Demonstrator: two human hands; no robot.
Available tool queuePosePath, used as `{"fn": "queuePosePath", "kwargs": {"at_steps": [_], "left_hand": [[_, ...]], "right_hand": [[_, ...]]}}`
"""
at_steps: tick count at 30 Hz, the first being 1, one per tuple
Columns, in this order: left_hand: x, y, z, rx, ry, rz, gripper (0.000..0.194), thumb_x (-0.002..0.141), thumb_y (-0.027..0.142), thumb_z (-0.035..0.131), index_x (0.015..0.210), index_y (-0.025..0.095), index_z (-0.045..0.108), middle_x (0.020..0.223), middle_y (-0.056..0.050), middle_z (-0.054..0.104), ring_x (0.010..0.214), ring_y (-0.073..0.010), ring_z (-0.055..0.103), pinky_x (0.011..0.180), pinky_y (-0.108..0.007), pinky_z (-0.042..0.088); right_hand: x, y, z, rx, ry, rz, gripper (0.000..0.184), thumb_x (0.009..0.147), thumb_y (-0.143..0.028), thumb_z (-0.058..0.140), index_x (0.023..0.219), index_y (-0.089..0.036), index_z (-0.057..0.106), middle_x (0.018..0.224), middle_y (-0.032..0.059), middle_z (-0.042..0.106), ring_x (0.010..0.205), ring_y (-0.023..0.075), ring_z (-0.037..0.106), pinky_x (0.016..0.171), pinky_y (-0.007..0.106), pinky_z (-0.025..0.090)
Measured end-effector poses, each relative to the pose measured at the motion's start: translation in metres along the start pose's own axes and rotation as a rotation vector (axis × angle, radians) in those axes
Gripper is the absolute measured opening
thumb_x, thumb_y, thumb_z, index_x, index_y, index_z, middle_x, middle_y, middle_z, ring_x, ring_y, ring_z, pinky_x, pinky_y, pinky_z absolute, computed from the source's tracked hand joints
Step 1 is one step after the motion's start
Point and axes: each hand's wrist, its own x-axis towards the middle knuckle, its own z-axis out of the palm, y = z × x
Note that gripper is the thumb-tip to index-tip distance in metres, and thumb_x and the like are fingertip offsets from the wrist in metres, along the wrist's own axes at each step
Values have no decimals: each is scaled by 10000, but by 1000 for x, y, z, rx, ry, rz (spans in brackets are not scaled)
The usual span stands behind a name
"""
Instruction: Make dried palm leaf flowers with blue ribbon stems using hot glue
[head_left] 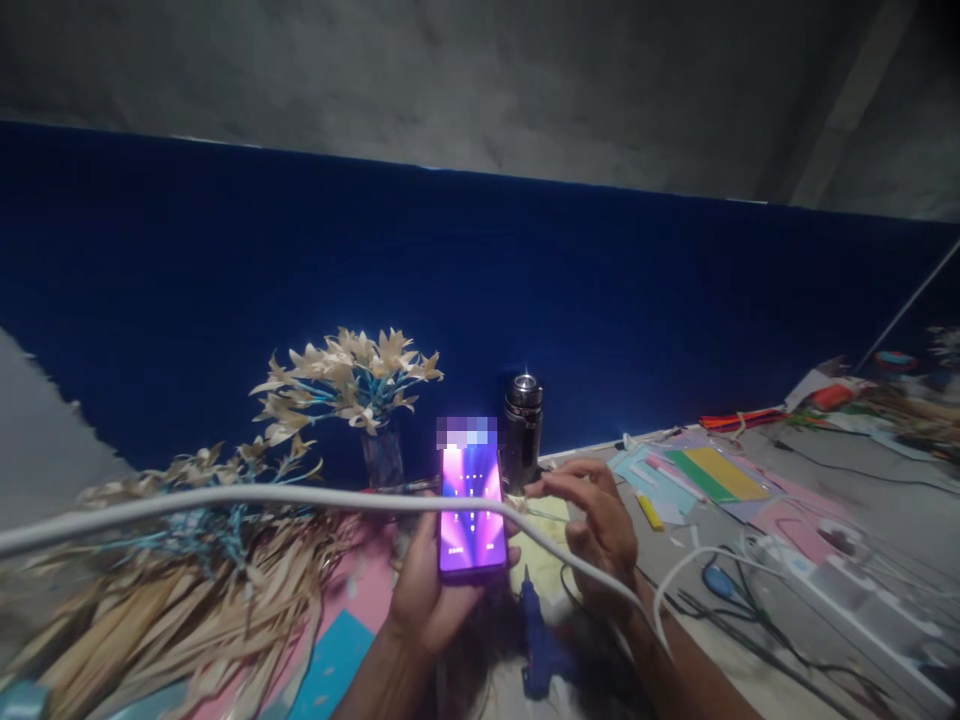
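Observation:
My left hand (420, 590) holds a smartphone (471, 510) upright, its screen lit purple and pink. My right hand (596, 520) hovers just right of the phone, fingers bent and apart, fingertips near the phone's right edge and holding nothing. A thick white cable (247, 498) runs across the view from the left, passes in front of the phone and drapes over my right wrist. A blue glue gun (536, 640) lies on the floor below the phone.
A vase of pale paper flowers (360, 385) and a dark metal flask (523, 425) stand against a blue wall. Dried straw-like leaves (172, 590) pile at left. Coloured paper sheets (701, 475), a white power strip (840, 585) and black cables lie at right.

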Motion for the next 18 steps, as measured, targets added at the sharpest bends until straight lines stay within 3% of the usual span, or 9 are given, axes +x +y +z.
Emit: {"fn": "queuePosePath", "kwargs": {"at_steps": [6,12,18], "left_hand": [[0,0,0,21,26,1,426,1008,447,512,1146,82,683,987,-178,782,874,-312,753,788,-486,588],[1,0,-1,22,-21,-17,459,1013,464,494,1214,90,667,996,-175,784,891,-302,756,804,-467,589],[0,0,-1,14,-27,0,434,1018,448,485,1148,92,695,1008,-178,782,885,-302,754,774,-457,594]], "right_hand": [[10,5,-14,-48,65,21,390,1069,-467,385,1197,-216,655,976,91,737,999,292,569,840,478,483],[13,6,-17,-67,77,-3,379,1071,-457,387,1186,-211,650,956,85,733,999,284,561,841,470,476],[13,7,-18,-64,83,17,377,1071,-455,390,1195,-208,646,957,87,734,1006,285,557,856,477,470]]}}
